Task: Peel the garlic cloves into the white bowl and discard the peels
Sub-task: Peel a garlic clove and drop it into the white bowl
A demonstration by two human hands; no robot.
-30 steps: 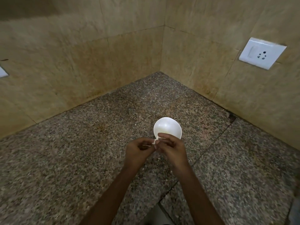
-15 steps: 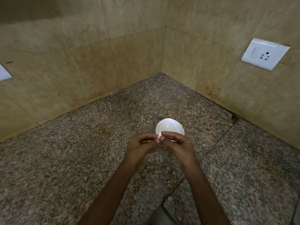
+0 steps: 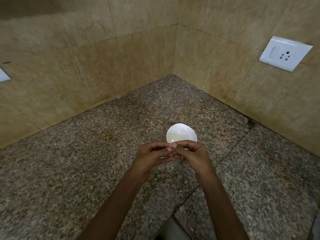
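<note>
A small white bowl (image 3: pixel 181 133) stands on the speckled granite counter (image 3: pixel 86 161), just beyond my hands. My left hand (image 3: pixel 152 155) and my right hand (image 3: pixel 190 155) meet fingertip to fingertip in front of the bowl's near rim. Between them they pinch a small pale garlic clove (image 3: pixel 170 144), mostly hidden by the fingers; a bit of white shows below the fingertips too. The inside of the bowl looks bare where I can see it.
Beige tiled walls meet in a corner behind the bowl. A white socket plate (image 3: pixel 284 53) sits on the right wall, and another white plate (image 3: pixel 3 76) is cut off at the left edge. A seam runs across the counter to my right.
Both hands stay together at the clove, with the fingertips shifting slightly. The view has tilted a little, and the bowl stands where it was.
</note>
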